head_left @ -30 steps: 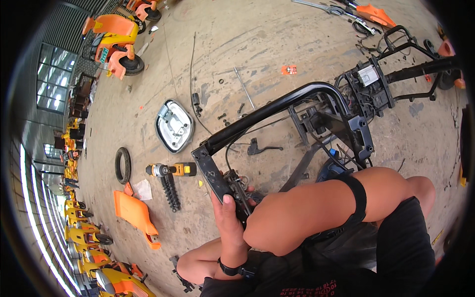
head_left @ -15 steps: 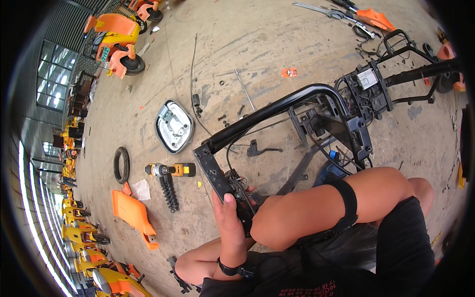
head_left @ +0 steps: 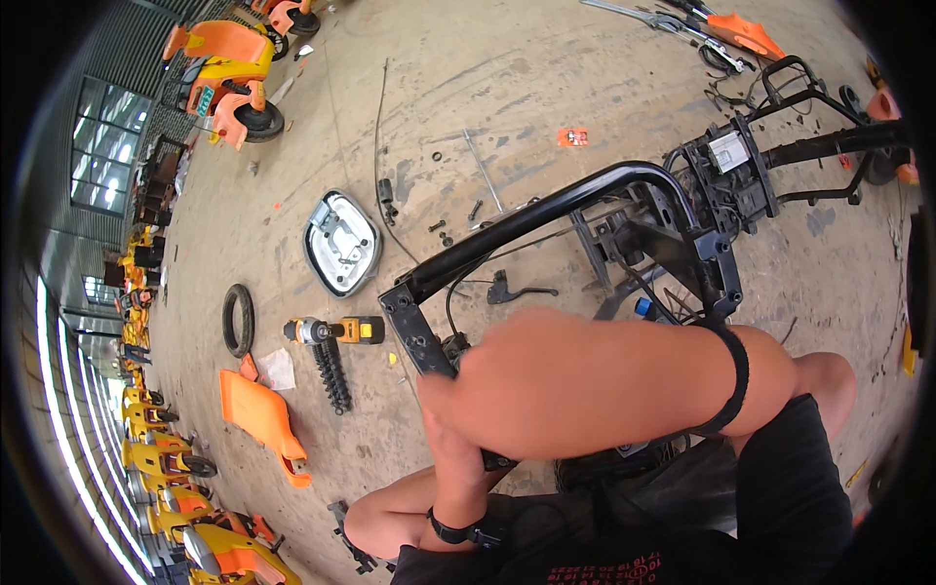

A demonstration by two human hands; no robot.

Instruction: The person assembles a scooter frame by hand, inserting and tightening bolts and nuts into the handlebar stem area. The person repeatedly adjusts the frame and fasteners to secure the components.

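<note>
A black scooter frame [head_left: 546,219] stands on the floor in front of me, its tube bending across the middle. My left hand [head_left: 456,466], with a dark watch at the wrist, is wrapped round the frame's near left end, where wires and small parts sit. From the right, my right forearm with a black band crosses over the frame. Its blurred right hand [head_left: 487,385] lies over that same end and hides the left thumb. The right fingers, and anything in them, cannot be made out. Behind lies a black brake lever [head_left: 517,290] on the floor.
Left of the frame lie a yellow-black cordless impact wrench [head_left: 336,331], a coil-spring shock absorber [head_left: 331,375], a small tyre [head_left: 237,320], an orange panel [head_left: 261,414] and a white-lined shell [head_left: 341,244]. Bolts [head_left: 438,226] are scattered beyond. Yellow scooters [head_left: 161,453] line the far left.
My right hand has moved left and up, and now covers the left thumb and the wires at the frame's end. The left hand keeps its place on the frame.
</note>
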